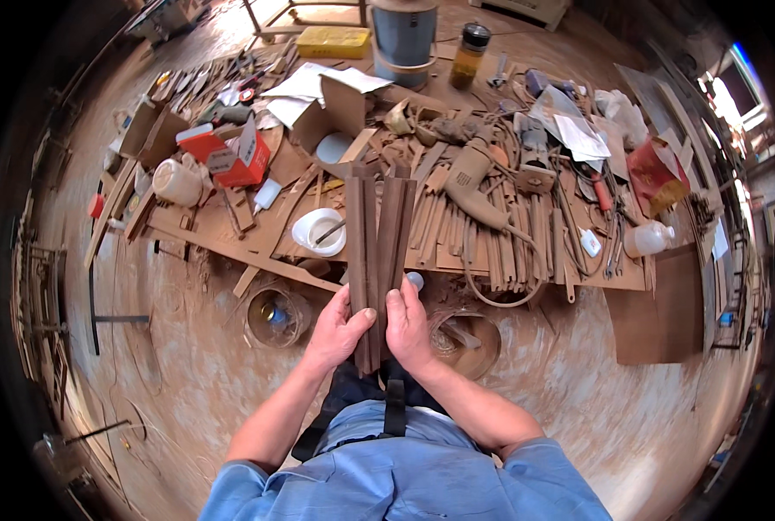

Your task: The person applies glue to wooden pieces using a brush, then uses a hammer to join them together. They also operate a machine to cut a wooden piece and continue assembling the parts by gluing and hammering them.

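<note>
Both my hands hold brown grooved wooden strips upright in front of my body, just short of the workbench edge. My left hand [342,328] is wrapped round the left wooden strip [361,252], its thumb lying across the front. Around the right wooden strip [394,234] my right hand [407,326] is closed, thumb pointing up. The strips nearly meet at the bottom and spread slightly apart toward the top. Whether more strips lie behind them I cannot tell. Just left of their middle stands a white cup [320,233] with a stick in it.
A cluttered workbench [223,246] spans ahead, bearing a corded power drill [470,178], many wooden strips [505,252], a red box [236,156], a blue-grey bucket [404,43] and a jar [471,56]. Below its edge are round containers [276,314] on the floor. A brown board [661,304] leans at right.
</note>
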`<state>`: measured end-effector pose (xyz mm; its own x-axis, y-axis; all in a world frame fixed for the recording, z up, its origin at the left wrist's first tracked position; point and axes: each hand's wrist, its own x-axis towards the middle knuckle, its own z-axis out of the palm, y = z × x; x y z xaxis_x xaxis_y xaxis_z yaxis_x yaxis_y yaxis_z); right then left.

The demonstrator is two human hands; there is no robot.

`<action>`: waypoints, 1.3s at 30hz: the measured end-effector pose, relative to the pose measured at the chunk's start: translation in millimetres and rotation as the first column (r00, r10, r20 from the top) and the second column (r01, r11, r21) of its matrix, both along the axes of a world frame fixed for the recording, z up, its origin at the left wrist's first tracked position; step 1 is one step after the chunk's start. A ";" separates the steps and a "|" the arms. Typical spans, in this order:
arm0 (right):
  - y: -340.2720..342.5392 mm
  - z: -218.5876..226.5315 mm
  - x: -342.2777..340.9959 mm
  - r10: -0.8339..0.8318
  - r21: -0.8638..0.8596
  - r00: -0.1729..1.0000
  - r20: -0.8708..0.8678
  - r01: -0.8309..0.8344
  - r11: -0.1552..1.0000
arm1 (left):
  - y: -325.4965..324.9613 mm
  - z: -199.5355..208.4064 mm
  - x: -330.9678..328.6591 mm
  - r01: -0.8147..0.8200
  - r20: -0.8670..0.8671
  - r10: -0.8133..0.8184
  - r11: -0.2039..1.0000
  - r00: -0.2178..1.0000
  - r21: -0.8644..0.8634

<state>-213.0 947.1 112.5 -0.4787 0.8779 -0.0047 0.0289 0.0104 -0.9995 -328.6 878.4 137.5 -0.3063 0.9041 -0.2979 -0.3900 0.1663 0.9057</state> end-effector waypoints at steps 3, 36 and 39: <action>-11.1 6.6 -19.3 0.107 -0.036 0.993 0.039 -0.106 0.994 | -19.1 -2.3 -19.7 -0.024 -0.011 0.024 1.000 1.000 0.019; 122.1 -59.5 -148.1 0.294 -0.467 0.945 0.141 -0.198 0.862 | -182.2 -37.9 -124.3 0.023 0.541 0.088 0.981 0.836 -0.195; 116.3 -43.0 -147.5 0.313 -0.322 0.935 0.167 -0.248 0.914 | -180.3 -37.7 -125.7 0.008 0.562 0.124 0.974 0.818 -0.226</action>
<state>-360.4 1063.4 69.5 -0.6643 0.6510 -0.3672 0.2775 -0.2414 -0.9299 -454.2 698.1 99.8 -0.0723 0.7862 -0.6138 -0.8386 0.2853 0.4641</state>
